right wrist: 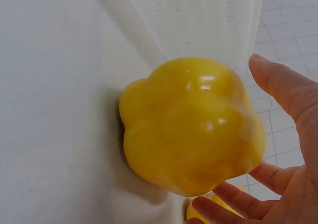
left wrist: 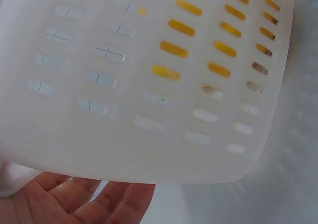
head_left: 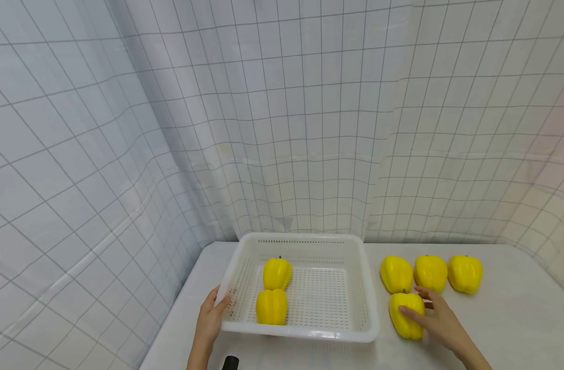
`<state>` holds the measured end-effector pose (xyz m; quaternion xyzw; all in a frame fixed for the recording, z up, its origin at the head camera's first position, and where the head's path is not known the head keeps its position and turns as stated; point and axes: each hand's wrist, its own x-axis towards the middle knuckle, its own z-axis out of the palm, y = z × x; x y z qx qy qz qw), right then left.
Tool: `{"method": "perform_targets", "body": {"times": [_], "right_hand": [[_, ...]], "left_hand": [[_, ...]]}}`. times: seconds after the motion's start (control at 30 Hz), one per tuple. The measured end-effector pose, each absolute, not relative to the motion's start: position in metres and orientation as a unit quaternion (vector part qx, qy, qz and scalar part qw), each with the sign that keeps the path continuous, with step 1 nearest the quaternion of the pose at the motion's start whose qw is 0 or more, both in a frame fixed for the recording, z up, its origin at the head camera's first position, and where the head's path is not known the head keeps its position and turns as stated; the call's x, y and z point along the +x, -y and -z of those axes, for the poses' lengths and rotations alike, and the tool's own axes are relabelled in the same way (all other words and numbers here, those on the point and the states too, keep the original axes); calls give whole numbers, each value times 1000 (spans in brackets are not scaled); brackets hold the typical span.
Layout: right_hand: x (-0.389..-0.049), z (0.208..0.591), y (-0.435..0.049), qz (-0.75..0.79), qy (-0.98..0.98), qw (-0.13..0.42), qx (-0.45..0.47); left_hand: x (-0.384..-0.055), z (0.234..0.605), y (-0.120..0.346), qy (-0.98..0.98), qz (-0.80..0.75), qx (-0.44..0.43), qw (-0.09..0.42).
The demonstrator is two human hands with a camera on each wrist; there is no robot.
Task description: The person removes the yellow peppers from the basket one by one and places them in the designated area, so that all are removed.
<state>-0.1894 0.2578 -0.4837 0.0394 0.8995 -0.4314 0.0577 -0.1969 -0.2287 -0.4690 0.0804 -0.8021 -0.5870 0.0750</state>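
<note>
Across the back and sides of the head view hangs a big white curtain (head_left: 282, 128) with thin dark squares. Below it is a white table (head_left: 508, 318). At the bottom middle of the frame sits a white basket (head_left: 300, 333) full of little holes. The left hand (head_left: 211, 316) grips the basket's left side, with its thumb over the rim. At the lower right, the right hand (head_left: 439, 319) is around a yellow pepper (head_left: 402, 325), thumb in front and fingers behind, but I cannot tell if it is squeezing it. Just above that one, three more peppers (head_left: 431, 274) make a row. Two peppers in the basket (head_left: 271, 307) touch, one above the other, left of its middle. A small black thing (head_left: 230, 363) pokes up at the bottom edge.
</note>
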Motion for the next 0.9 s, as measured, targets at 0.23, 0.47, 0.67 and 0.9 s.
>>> {"method": "perform_targets", "body": {"times": [0.23, 0.47, 0.67, 0.9], "right_hand": [[-192, 473, -255, 399, -917, -14, 14], [-197, 452, -236, 416, -902, -115, -15], [-206, 426, -207, 426, -888, -155, -75], [-217, 403, -173, 421, -886, -79, -176]], "left_hand": [[-197, 469, 229, 800, 590, 80, 77], [-198, 469, 228, 797, 594, 77, 74], [-197, 468, 227, 794, 598, 82, 75], [-198, 469, 229, 802, 588, 77, 76]]}}
